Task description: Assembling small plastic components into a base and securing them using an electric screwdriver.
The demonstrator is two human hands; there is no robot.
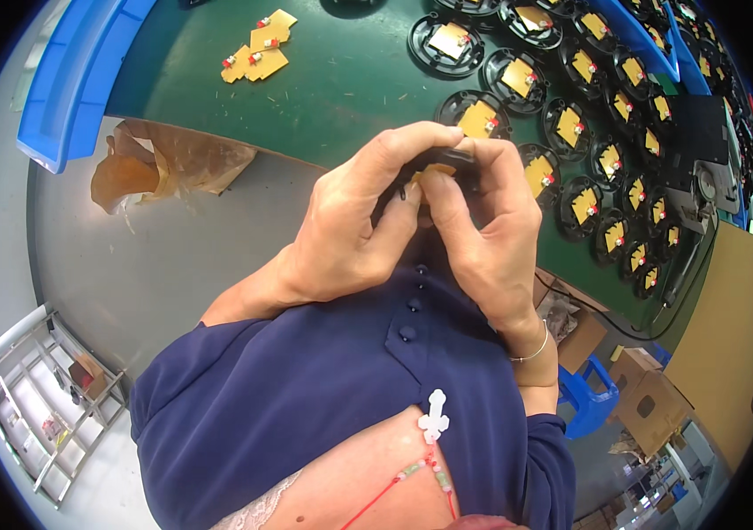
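Close in front of my chest, at the table's near edge, both hands grip a black round plastic housing (468,170) between them. My left hand (350,216) curls round its left side. My right hand (491,225) wraps the right side, fingers over the far rim. Both thumbs press at a small yellow board (437,169) inside the housing; the fingers hide most of both parts. On the green table (350,88), a few loose yellow boards (257,55) with red-and-white connectors lie to the far left. Rows of black round housings (509,78) carrying such boards spread over the right side.
A blue bin (63,97) stands at the left table edge, with a brown paper bag (164,163) below. At the right are a grey machine (699,168) with a black cable (624,331), a blue stool (590,397) and a cardboard box (650,402). A metal rack (49,411) stands lower left.
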